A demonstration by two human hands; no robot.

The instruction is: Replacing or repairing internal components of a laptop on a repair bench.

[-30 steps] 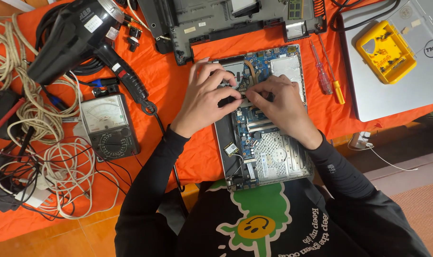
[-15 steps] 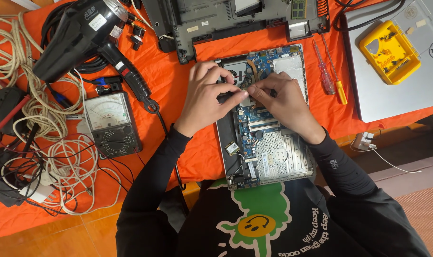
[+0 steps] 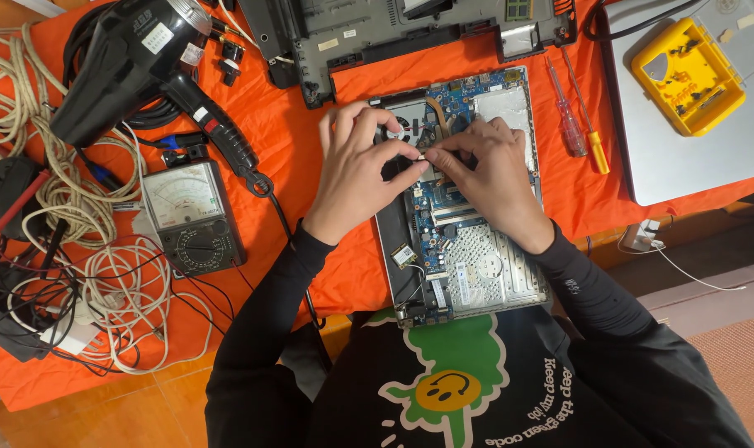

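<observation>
- Head view: left hand and right hand are still meeting over the opened laptop's motherboard, barely shifting.
- Fingertips are pinching a small part beside the fan.

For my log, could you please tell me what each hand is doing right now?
Left hand: fingers curled, pinching at a small part on the opened laptop.
Right hand: pinching the same spot; the part is too small to identify.

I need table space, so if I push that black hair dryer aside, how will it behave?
The black hair dryer lies on its side on the orange cloth, so it will probably slide, maybe bunching the cloth. Its rounded barrel might rock. Its cord likely trails and drags behind.
</observation>
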